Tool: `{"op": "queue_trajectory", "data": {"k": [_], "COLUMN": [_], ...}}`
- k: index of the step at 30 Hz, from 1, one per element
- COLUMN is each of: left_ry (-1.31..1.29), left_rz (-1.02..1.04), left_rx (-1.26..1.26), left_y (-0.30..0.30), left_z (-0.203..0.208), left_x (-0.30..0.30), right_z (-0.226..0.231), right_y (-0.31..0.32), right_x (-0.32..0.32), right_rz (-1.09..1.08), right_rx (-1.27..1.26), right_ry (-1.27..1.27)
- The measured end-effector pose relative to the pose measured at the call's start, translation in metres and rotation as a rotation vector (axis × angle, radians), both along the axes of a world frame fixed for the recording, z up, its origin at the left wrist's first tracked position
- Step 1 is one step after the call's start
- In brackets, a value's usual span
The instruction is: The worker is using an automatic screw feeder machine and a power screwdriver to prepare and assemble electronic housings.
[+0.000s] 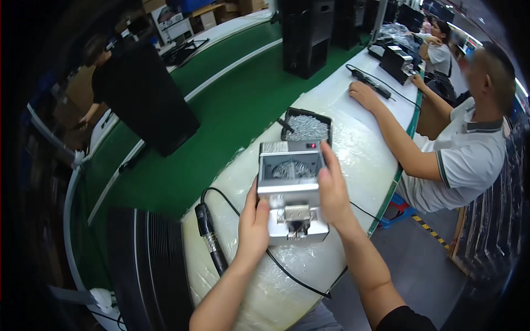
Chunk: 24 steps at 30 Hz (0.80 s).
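Note:
Between my two hands is a grey screw feeder (295,190), a box with an open top, loose screws inside and a small red light at its far edge. My left hand (254,226) presses against its left side, thumb near the front corner. On the opposite side my right hand (334,190) grips it, fingers reaching toward the far corner. A metal outlet piece sits on the feeder's near face. Just beyond it stands a black tray (308,126) full of silvery screws. Left of my left hand lies a black electric screwdriver (211,237) with a cable.
A plastic-covered white worktable (359,160) runs beside a green conveyor belt (221,127). Tall black cabinets stand on the belt, and a black ribbed panel (146,259) is at lower left. At right a co-worker (469,149) sits by another screwdriver (371,83) and feeder (397,65).

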<state>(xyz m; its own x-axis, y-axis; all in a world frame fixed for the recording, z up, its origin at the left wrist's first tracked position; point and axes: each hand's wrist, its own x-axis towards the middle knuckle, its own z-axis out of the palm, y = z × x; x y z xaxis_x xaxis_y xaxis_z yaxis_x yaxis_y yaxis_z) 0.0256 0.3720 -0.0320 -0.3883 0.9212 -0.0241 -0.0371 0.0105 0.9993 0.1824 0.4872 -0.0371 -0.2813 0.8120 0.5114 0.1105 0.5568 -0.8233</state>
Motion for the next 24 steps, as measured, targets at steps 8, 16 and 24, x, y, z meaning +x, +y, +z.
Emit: {"op": "queue_trajectory", "data": {"k": [8, 16, 24], "left_ry": [0.126, 0.605, 1.355], "left_rz": [0.021, 0.229, -0.286], "left_rx": [0.003, 0.362, 0.452], "left_y": [-0.037, -0.032, 0.012], "left_z": [-0.036, -0.009, 0.050], "left_x": [0.015, 0.014, -0.017], "right_z": [0.015, 0.028, 0.037], "right_y": [0.029, 0.134, 0.153], "right_x": [0.037, -0.057, -0.054], "right_rz": [0.126, -0.029, -0.046], "right_rx": [-0.320, 0.112, 0.266], "right_ry": [0.301, -0.666, -0.444]}}
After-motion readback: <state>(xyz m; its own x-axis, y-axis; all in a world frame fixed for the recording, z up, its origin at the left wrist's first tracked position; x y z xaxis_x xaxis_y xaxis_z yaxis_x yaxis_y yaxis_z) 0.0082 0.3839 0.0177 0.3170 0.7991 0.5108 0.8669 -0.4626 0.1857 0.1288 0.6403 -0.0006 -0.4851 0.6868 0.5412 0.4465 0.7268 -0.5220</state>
